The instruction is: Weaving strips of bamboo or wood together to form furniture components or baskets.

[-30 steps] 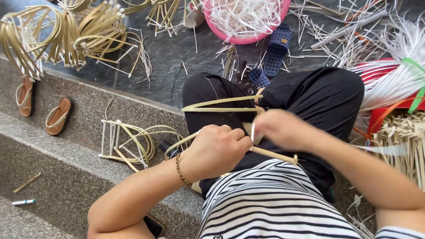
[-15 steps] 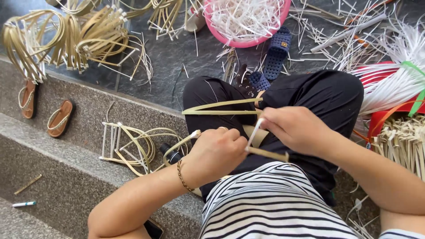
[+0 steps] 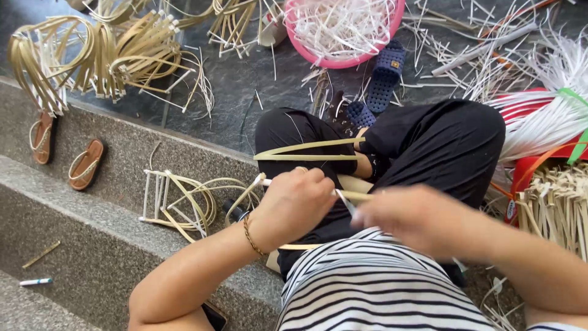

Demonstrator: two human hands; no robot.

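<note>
Left hand [image 3: 294, 205] closed around pale cane strips [image 3: 306, 152] above lap, held as before. Right hand [image 3: 422, 217], blurred, drawn back toward striped shirt [image 3: 380, 288] since half-second earlier; thin strip [image 3: 343, 199] pinched, apparently being pulled through.

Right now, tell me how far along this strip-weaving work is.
Done: bundles of looped tan pieces lie on the dark floor, and one more looped piece rests on the stone step. In hand: the left hand grips a tan strip frame over the lap while the blurred right hand works at it. Left: loose tan strips at the right and white strips in the pink basin.
</note>
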